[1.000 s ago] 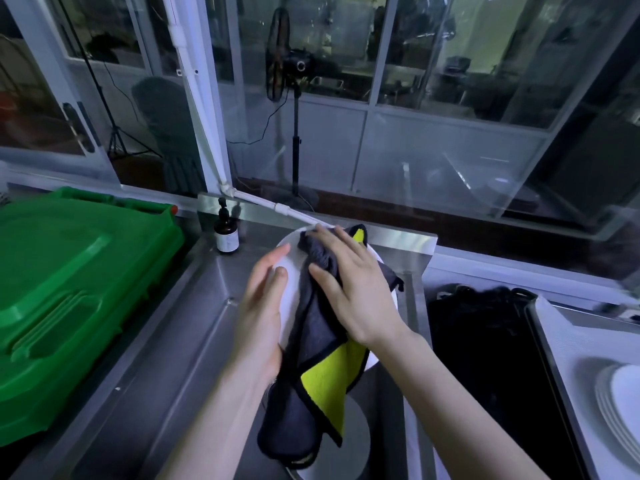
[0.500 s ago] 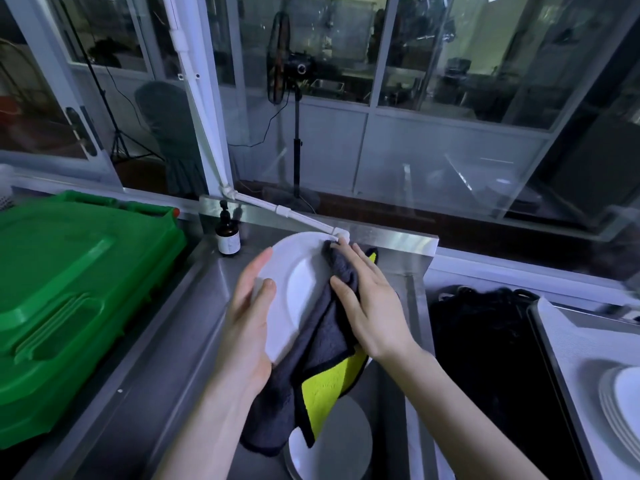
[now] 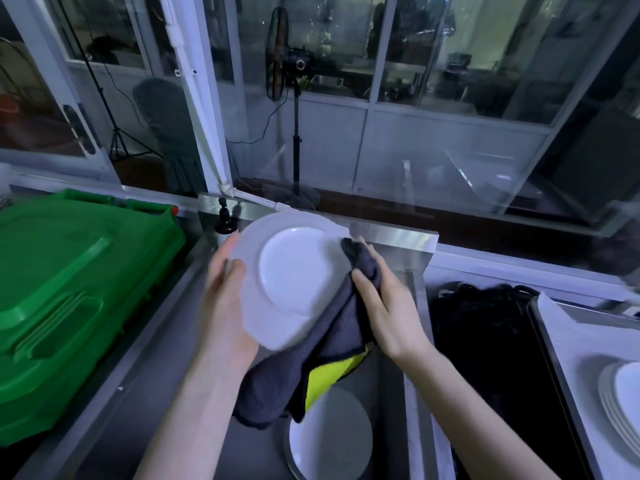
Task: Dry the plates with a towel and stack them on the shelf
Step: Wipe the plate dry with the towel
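- Holding white plate w/ left hand at L rim: thumb curled over near face, palm along the edge, fingers hidden behind.
- Held up over steel sink, tilted, broad round side toward cam. Can't tell top from underside. Some blur at lower edge.
- Gripping dark grey towel w/ right hand: fingers curled round bunched cloth, pressing it onto R rim of plate, one corner poking up past fingertips.
- Draped under plate's lower edge, hanging in folds below both hands. Yellow reverse side showing at the fold, approx mid-hang.
- Low in sink, right under towel's hanging end: second plate, white, lying near flat inside a metal rim. Overlapped by towel tip in view; contact unclear.
- Far R: stack of plates, white, on white-lined surface, cut off by frame edge, well apart from both hands.
- Between sink and that surface: black bundle in a dark recess; too dark to ID.
- L of sink: big green plastic lid, just beside sink's L wall.
- At sink's back edge, just behind plate's upper L rim: dark pump bottle, upright, lower part hidden by plate.
- Bkgd, behind glass: standing fan; white pipe running down window frame to sink's back ledge.
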